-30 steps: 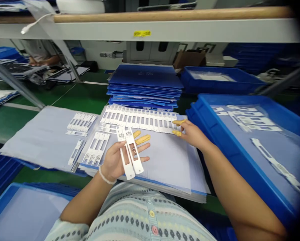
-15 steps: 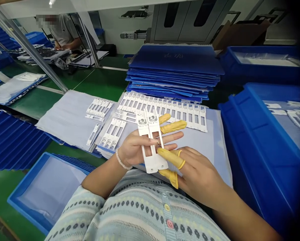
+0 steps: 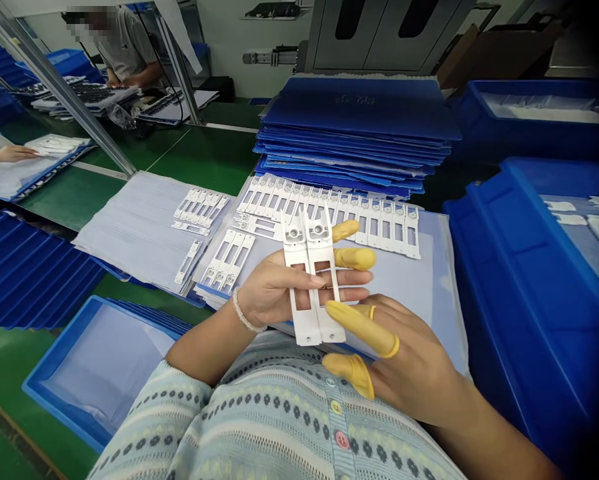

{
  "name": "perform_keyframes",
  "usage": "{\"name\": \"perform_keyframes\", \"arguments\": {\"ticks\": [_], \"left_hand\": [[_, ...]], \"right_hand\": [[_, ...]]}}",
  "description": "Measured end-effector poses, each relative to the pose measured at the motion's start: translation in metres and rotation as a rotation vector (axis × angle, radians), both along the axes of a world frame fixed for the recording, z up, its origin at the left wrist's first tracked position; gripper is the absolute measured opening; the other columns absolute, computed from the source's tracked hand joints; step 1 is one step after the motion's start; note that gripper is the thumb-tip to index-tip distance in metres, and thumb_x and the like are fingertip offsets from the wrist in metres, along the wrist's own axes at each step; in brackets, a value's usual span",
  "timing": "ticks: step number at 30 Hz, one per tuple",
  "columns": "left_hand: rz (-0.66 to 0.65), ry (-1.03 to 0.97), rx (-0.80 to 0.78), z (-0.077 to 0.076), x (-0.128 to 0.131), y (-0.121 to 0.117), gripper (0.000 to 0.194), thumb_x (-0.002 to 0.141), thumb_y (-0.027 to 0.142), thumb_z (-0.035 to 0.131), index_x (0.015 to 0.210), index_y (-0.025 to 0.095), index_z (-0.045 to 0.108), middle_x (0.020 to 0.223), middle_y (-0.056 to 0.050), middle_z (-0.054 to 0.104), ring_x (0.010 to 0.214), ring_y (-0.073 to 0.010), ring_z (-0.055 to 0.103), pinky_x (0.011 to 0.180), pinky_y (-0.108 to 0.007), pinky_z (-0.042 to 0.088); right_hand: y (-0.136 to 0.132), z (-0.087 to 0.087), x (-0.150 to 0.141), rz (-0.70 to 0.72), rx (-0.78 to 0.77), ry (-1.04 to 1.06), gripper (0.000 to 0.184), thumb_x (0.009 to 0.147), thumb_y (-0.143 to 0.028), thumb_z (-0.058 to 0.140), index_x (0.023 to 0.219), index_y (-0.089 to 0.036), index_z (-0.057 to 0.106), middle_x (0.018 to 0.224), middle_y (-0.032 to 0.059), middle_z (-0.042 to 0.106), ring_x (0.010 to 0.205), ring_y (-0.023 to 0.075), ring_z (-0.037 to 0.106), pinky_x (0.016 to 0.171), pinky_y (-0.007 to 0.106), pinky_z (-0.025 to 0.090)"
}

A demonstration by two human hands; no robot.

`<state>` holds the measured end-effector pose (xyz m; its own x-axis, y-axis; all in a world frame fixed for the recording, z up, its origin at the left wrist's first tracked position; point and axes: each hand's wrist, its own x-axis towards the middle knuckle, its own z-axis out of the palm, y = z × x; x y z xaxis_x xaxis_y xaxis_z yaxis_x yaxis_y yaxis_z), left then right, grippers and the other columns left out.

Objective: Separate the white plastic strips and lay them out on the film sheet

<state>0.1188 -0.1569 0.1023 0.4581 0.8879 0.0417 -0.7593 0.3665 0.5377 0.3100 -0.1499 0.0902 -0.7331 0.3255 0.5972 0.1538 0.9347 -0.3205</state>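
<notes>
Stacked blue boards (image 3: 354, 107) behind white strips (image 3: 379, 230)

White wall (image 3: 239, 33), grey cabinet (image 3: 379, 33), green workbench (image 3: 204, 160)

1. White plastic frames (image 3: 309, 280) in the left hand (image 3: 267, 293), a white beaded bracelet (image 3: 243, 311) at the wrist.
2. Yellow finger cots (image 3: 362, 331) cover fingers of both that hand and the right hand (image 3: 409, 360).
3. Pale blue-green knit top (image 3: 279, 407) carries rows of dark dots, with a yellow button (image 3: 336, 407) and a pink button (image 3: 342, 439).
4. Deep blue sheets (image 3: 359, 113) and a bright blue tray (image 3: 529, 313) stand out against a green worktop (image 3: 214, 160).
</notes>
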Motion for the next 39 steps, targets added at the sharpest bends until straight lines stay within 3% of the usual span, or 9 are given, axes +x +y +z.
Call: {"name": "perform_keyframes", "arguments": {"ticks": [5,9,14,19,22,27,33,36,39], "left_hand": [[0.013,-0.013,-0.026,0.001,0.000,-0.001,0.045,0.070,0.000,0.059,0.111,0.019,0.064,0.085,-0.002,0.069,0.086,-0.0150,0.066,0.098,-0.043,0.049],[0.016,-0.013,-0.036,0.006,0.002,-0.001,0.035,0.069,0.000,0.060,0.101,0.014,0.065,0.079,-0.002,0.065,0.080,-0.0113,0.062,0.098,-0.041,0.048],[0.013,-0.002,-0.035,0.009,0.005,-0.001,0.036,0.069,0.000,0.059,0.102,0.013,0.065,0.078,-0.001,0.063,0.079,-0.0109,0.060,0.103,-0.046,0.044],[0.033,-0.007,-0.073,0.010,0.005,-0.004,0.060,0.070,-0.002,0.059,0.126,0.020,0.056,0.080,0.000,0.062,0.078,-0.0110,0.060,0.104,-0.046,0.043],[0.051,-0.016,-0.065,0.011,0.006,-0.004,0.072,0.071,-0.003,0.057,0.135,0.027,0.047,0.084,0.001,0.062,0.078,-0.0108,0.059,0.102,-0.044,0.044],[0.073,-0.017,-0.062,0.012,0.009,-0.004,0.075,0.073,-0.004,0.054,0.139,0.028,0.041,0.084,0.001,0.062,0.080,-0.0107,0.060,0.102,-0.043,0.044],[0.108,-0.010,-0.067,0.012,0.010,-0.005,0.075,0.073,-0.003,0.053,0.139,0.030,0.041,0.084,0.002,0.063,0.079,-0.0105,0.061,0.100,-0.040,0.046],[0.092,0.002,-0.058,0.014,0.009,-0.006,0.078,0.072,-0.003,0.055,0.141,0.030,0.038,0.083,0.002,0.064,0.079,-0.0103,0.062,0.100,-0.040,0.046],[0.073,0.015,-0.061,0.013,0.009,-0.007,0.080,0.072,-0.002,0.057,0.142,0.029,0.037,0.084,0.002,0.066,0.080,-0.0114,0.064,0.101,-0.042,0.046]], "right_hand": [[0.000,0.000,0.003,0.265,-0.039,-0.075,0.032,0.099,-0.036,0.041,0.124,-0.020,0.054,0.061,-0.0012,0.051,0.056,0.0158,0.047,0.059,0.032,0.038],[-0.002,0.004,0.007,0.431,-0.069,-0.073,0.033,0.101,-0.037,0.037,0.117,-0.017,0.057,0.063,0.0002,0.055,0.054,0.0147,0.046,0.055,0.031,0.034],[-0.004,0.003,0.004,0.233,-0.011,-0.030,0.027,0.100,-0.030,0.040,0.093,-0.014,0.061,0.057,-0.0004,0.049,0.051,0.0136,0.040,0.053,0.030,0.031],[-0.006,0.003,0.010,0.389,-0.007,-0.066,0.024,0.097,-0.034,0.047,0.104,-0.017,0.062,0.059,-0.0017,0.051,0.051,0.0134,0.044,0.051,0.030,0.034],[-0.010,0.003,0.014,0.338,-0.018,-0.011,0.023,0.095,-0.029,0.051,0.112,-0.015,0.058,0.063,0.0006,0.056,0.053,0.0147,0.047,0.052,0.031,0.035],[-0.013,0.001,0.010,0.191,-0.029,0.075,0.024,0.096,-0.023,0.047,0.117,-0.013,0.053,0.061,0.0011,0.055,0.052,0.0152,0.043,0.051,0.031,0.034],[-0.017,0.005,0.010,0.321,-0.137,0.025,0.023,0.095,-0.027,0.051,0.113,-0.014,0.056,0.065,0.0030,0.061,0.054,0.0153,0.051,0.051,0.032,0.039],[-0.020,0.006,0.017,0.215,-0.104,0.090,0.022,0.093,-0.021,0.054,0.114,-0.015,0.055,0.078,0.0064,0.065,0.063,0.0164,0.056,0.055,0.033,0.046],[-0.021,0.001,0.021,0.045,-0.036,0.105,0.035,0.087,-0.011,0.058,0.120,-0.021,0.054,0.097,0.0076,0.064,0.074,0.0179,0.060,0.061,0.035,0.052]]}}
